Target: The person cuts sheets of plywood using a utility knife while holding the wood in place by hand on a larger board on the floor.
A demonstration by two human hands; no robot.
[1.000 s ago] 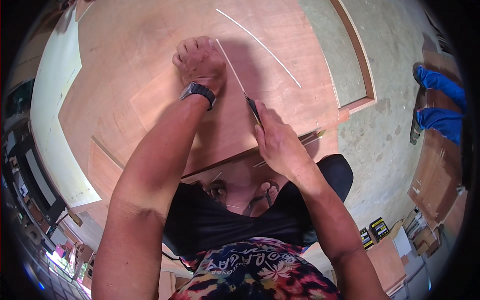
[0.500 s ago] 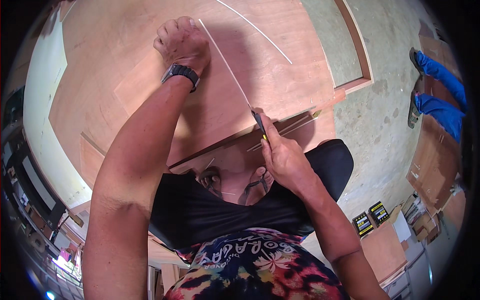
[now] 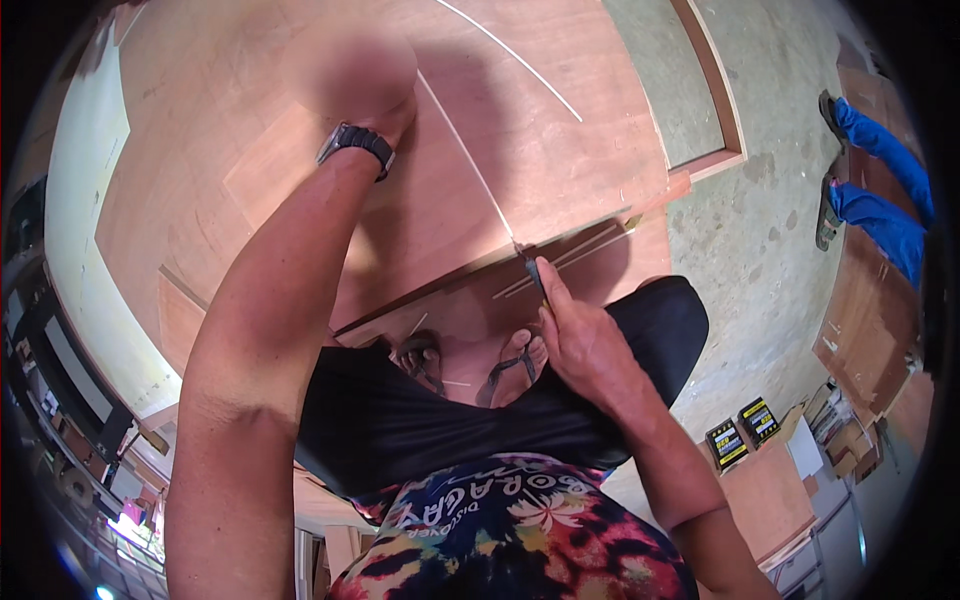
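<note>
My right hand is wrapped round a dark utility knife, index finger stretched along it. The knife's tip meets the near end of a thin pale strip, close to the near edge of a reddish plywood sheet. At the strip's far end, my left hand rests over the sheet, a dark watch on its wrist. Blur hides the left fingers, so their grip does not show. A second loose thin strip lies curved on the plywood, farther right.
Several thin offcuts lie below the sheet's near edge, by my sandalled feet. A wooden frame is on the concrete at far right. Another person's blue-trousered legs are beyond it. Two black-and-yellow boxes stand lower right.
My right hand with the knife has moved a little toward me, its tip now at the sheet's near edge. My left hand has shifted slightly and become blurred.
</note>
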